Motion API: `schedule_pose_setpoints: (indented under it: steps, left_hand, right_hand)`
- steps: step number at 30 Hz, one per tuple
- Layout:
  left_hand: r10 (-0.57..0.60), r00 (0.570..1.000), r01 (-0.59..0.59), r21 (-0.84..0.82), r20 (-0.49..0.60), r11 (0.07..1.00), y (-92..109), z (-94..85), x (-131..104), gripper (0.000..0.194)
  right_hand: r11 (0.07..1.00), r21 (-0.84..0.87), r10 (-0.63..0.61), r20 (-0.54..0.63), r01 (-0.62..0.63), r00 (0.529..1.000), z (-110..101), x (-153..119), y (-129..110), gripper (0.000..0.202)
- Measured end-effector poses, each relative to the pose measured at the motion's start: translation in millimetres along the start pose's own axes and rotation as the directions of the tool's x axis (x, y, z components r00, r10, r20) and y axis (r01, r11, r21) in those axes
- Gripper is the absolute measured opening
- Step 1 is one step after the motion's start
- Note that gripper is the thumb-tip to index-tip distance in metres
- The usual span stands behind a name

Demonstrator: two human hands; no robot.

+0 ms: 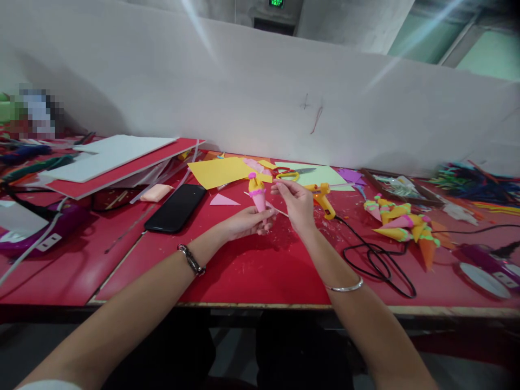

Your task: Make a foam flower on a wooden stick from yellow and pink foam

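Observation:
A small pink cone (260, 201) with a yellow top and a pink ball on its tip stands upright in my left hand (248, 222), whose fingers wrap round its lower part. My right hand (297, 205) is just to the right of the cone, apart from it, with thumb and forefinger pinched together; what they hold, if anything, is too small to tell. Behind my right hand lies a yellow glue gun (324, 199). A pink paper triangle (224, 200) lies left of the cone, in front of a yellow sheet (219, 172).
A black phone (175, 208) lies at the left, near stacked boards (117, 154). Scissors (289, 174) rest on paper at the back. Several finished cones (400, 219) are piled at the right, beside the black cable (377, 260). A white partition (252, 92) stands behind.

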State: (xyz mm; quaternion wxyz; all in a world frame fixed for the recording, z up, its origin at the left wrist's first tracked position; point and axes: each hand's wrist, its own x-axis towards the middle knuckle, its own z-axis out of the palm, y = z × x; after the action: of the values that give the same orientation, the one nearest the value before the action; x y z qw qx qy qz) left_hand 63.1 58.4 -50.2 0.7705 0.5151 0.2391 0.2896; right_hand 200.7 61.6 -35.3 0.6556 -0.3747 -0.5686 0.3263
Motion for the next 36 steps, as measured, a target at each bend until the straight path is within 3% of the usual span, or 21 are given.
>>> schedule_pose_setpoints:
  steps: [6,11,17,23,31,36]
  left_hand:
    - [-0.030,0.994,0.025,0.045,0.106,0.999,-2,-2.0,-2,0.023]
    - [-0.018,0.992,0.011,0.053,0.128,0.999,-4,-3.1,-1,0.023]
    - [0.002,0.996,-0.009,0.074,0.095,0.997,-3,-1.0,-1,0.025]
    - [0.011,0.995,-0.019,0.077,0.099,0.997,-1,0.7,-2,0.025]
    - [0.009,0.993,-0.019,0.087,0.114,0.996,-4,-2.4,-1,0.025]
    - [0.014,0.992,-0.029,0.118,0.126,0.993,-6,-4.5,1,0.022]
  right_hand:
    - [0.967,-0.202,-0.140,0.099,0.158,0.985,4,-4,-7,0.011]
    - [0.960,-0.225,-0.142,0.116,0.166,0.983,4,-4,-1,0.014]
    - [0.992,-0.116,-0.040,0.143,0.057,0.989,7,-5,0,0.016]
    - [0.978,0.146,0.135,0.112,-0.151,0.984,9,-4,7,0.021]
    - [0.958,0.144,0.226,0.151,-0.248,0.962,9,-4,7,0.026]
    - [0.904,0.182,0.338,0.250,-0.387,0.907,10,-4,5,0.031]
